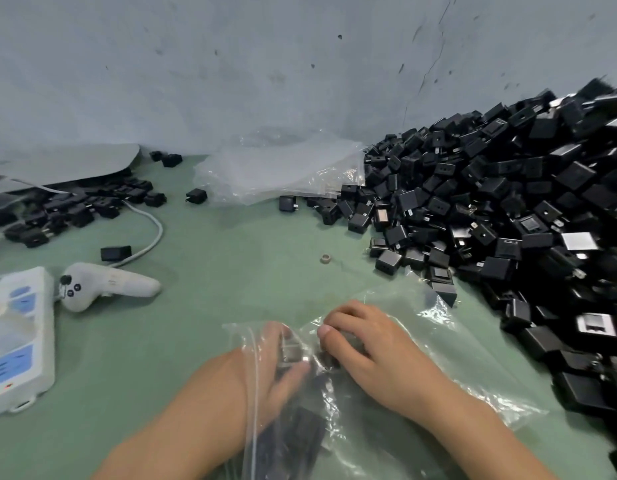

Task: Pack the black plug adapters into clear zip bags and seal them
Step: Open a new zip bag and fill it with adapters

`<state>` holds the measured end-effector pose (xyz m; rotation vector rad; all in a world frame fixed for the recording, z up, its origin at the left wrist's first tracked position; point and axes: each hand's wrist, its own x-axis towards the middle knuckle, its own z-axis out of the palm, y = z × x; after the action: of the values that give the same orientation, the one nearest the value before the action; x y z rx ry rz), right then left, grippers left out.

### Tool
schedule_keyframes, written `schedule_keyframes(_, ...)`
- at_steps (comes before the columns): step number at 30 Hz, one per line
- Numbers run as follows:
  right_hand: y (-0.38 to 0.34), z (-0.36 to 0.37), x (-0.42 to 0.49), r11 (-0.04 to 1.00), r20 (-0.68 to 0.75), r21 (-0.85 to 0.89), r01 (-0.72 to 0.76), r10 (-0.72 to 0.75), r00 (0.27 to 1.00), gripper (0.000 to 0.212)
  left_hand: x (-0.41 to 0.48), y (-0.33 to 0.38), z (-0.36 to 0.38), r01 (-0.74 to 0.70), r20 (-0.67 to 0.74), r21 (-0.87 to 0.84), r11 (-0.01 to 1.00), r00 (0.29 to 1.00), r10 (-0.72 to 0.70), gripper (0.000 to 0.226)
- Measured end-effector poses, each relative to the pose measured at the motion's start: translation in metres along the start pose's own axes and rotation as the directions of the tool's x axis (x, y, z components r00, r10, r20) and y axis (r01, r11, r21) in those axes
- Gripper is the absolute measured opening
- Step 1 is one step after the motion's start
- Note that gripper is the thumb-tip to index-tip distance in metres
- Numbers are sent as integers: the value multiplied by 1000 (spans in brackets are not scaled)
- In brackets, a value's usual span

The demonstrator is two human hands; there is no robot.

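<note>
Inside the bag (473, 368), the left hand (276, 372) grips adapters (295, 355); the right hand (376, 351) pinches its film just beside them, with the pile (508, 209) lying rightward.

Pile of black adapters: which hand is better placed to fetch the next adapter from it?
Probably the right hand: it rests on the clear zip bag from outside, on the side of the pile. The left hand is inside the bag, farther from the pile.
</note>
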<state>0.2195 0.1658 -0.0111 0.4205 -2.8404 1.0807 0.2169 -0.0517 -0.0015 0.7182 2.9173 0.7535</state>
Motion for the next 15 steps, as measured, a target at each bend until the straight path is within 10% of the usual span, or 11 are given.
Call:
schedule_keyframes(7, -3, -6, -2, 990, -93, 137, -22, 35, 995, 30, -11, -3, -10, -139, 2, 163, 977, 990, 140, 58)
schedule_keyframes(15, -13, 1, -8, 990, -50, -93, 101, -106, 993, 40, -9, -4, -10, -199, -74, -4, 980, 977, 198, 14)
